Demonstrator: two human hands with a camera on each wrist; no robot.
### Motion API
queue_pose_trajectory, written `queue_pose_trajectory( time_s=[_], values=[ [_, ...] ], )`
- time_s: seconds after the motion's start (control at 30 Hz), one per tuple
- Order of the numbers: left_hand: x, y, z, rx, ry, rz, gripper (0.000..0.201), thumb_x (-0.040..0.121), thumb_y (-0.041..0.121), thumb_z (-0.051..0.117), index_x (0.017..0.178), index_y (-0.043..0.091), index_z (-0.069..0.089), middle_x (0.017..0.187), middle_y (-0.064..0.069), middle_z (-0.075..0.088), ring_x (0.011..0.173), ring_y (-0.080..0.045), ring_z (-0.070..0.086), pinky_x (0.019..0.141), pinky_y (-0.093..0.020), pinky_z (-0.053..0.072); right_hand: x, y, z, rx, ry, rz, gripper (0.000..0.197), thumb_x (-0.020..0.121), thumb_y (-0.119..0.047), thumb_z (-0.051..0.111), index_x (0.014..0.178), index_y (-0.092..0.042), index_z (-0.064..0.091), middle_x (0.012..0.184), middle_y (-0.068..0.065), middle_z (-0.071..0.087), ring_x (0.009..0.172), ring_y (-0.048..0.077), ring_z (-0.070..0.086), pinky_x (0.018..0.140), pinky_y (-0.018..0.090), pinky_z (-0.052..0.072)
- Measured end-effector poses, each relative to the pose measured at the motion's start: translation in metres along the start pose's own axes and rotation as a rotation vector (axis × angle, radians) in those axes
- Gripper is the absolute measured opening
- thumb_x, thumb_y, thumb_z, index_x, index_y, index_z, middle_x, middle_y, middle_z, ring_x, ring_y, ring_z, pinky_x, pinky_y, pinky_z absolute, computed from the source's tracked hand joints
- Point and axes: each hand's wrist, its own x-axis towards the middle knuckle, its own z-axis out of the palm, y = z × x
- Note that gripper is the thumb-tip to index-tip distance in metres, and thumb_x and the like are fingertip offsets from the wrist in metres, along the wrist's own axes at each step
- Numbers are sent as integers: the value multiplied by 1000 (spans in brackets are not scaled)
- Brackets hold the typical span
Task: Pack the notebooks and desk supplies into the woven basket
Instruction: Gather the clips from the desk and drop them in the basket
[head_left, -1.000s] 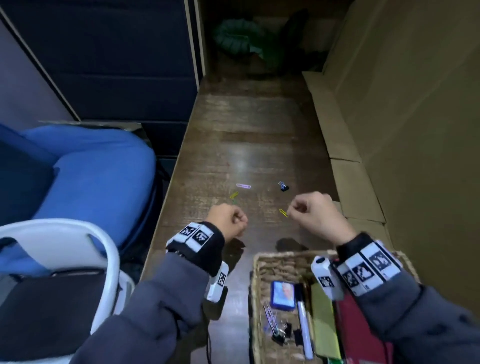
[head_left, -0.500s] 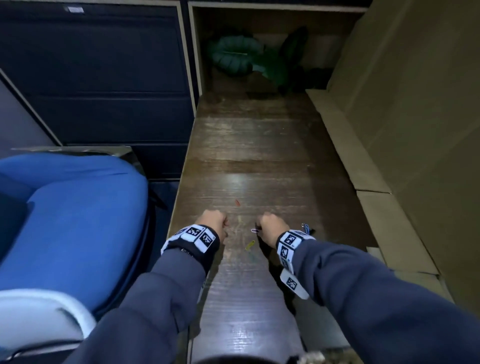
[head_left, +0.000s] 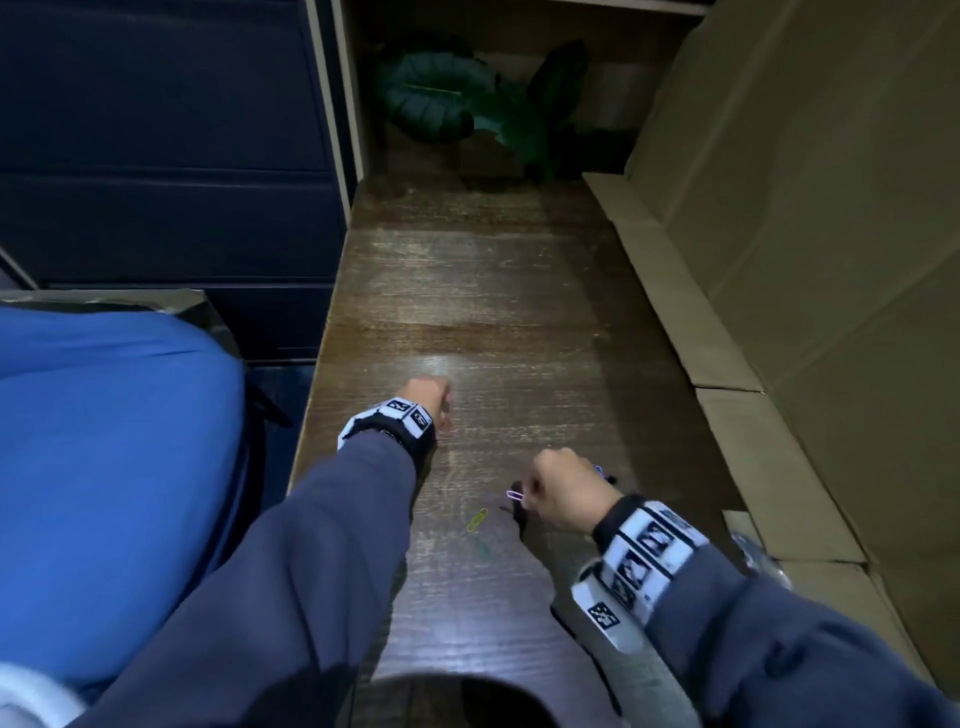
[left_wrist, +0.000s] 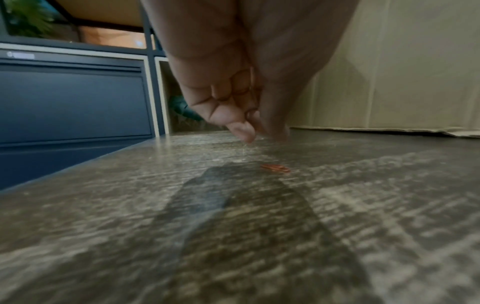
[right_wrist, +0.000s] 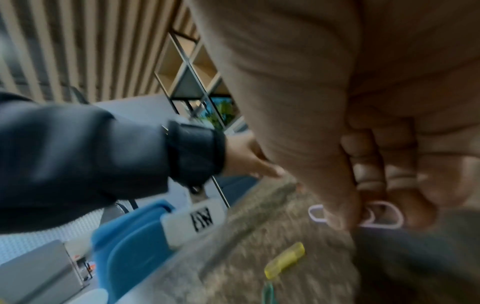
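Observation:
My right hand pinches a pink paper clip between thumb and fingers just above the wooden table; the right wrist view shows the pink paper clip in that pinch. A yellow paper clip and a faint green one lie left of that hand. My left hand is farther up the table, fingers curled, its tips touching the wood. A red paper clip lies loose just short of those tips. Nothing shows between the left fingers. The woven basket is out of view.
A blue chair stands left of the table and dark blue cabinets behind it. Cardboard panels line the right side. A green plant sits at the far end. A small blue clip peeks out behind my right hand.
The basket has dropped out of the head view. My left hand has reached farther up the table to the red clip. My right hand has drawn back to the right with the pink clip.

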Motion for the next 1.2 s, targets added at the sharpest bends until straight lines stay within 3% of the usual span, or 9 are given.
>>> queue_pose_trajectory(
  time_s=[0.1, 0.17, 0.33, 0.5, 0.73, 0.9, 0.97, 1.07, 1.2],
  values=[
    [10, -5, 9, -228, -54, -71, 30, 88, 3, 49, 65, 22, 46, 76, -1, 52, 51, -15, 50, 63, -16, 45, -42, 11, -25, 94, 115, -137, 14, 82, -19, 57, 69, -25, 56, 72, -6, 69, 85, 24, 66, 71, 28, 48],
    [14, -8, 14, -268, -104, -54, 21, 87, -2, 44, 80, 17, 51, 72, -2, 56, 50, -7, 52, 59, -9, 43, -78, 19, -39, 136, 149, -195, 19, 81, -21, 61, 67, -26, 50, 56, -19, 53, 66, 4, 60, 64, 25, 43],
    [24, -12, 21, -153, -80, 66, 28, 86, -7, 42, 71, 11, 58, 97, -20, 71, 74, -19, 58, 68, -20, 46, -172, 40, -57, 259, 165, -82, 14, 73, -32, 64, 68, -22, 55, 64, -16, 58, 55, -4, 48, 55, 8, 35],
    [24, -7, 29, 105, -56, 123, 22, 90, 0, 52, 107, -4, 66, 117, -24, 66, 112, -34, 60, 87, -32, 44, -231, 51, -43, 314, 171, 103, 19, 78, -29, 72, 67, -23, 58, 64, -1, 61, 53, 10, 49, 51, 10, 36],
    [12, -11, 28, 235, 36, 109, 17, 88, 5, 56, 97, -3, 68, 109, -28, 67, 103, -40, 63, 85, -38, 49, -265, 56, 5, 460, 6, 86, 17, 79, -17, 73, 83, -29, 62, 68, 0, 61, 56, 2, 50, 54, 10, 36],
    [-35, 4, 7, 133, 148, 224, 27, 89, 6, 54, 114, 0, 63, 111, -32, 65, 105, -45, 60, 90, -43, 45, -277, 55, 42, 338, -121, 53, 11, 76, -13, 71, 73, -22, 64, 55, -19, 53, 55, -7, 51, 54, 9, 34],
    [-68, 12, -5, 89, 152, 286, 25, 86, 8, 56, 109, 9, 68, 104, -27, 69, 99, -42, 64, 88, -43, 48, -281, 56, 66, 237, -189, 29, 8, 74, -11, 64, 71, -19, 65, 62, -10, 66, 62, -1, 60, 56, 14, 36],
    [-121, 25, -16, 21, 113, 356, 22, 83, 12, 64, 102, 16, 72, 96, -18, 74, 95, -34, 67, 87, -37, 50, -282, 50, 95, 92, -265, 26, 11, 76, -12, 53, 76, -12, 65, 80, 12, 71, 81, 30, 66, 61, 32, 45],
    [-203, 46, -9, -46, -33, 476, 20, 76, 22, 75, 97, 22, 75, 84, -6, 75, 75, -4, 67, 72, -13, 43, -277, 37, 107, -127, -291, -23, 17, 82, -12, 50, 90, -9, 66, 91, 17, 70, 86, 34, 66, 44, 25, 20]
  ],
)
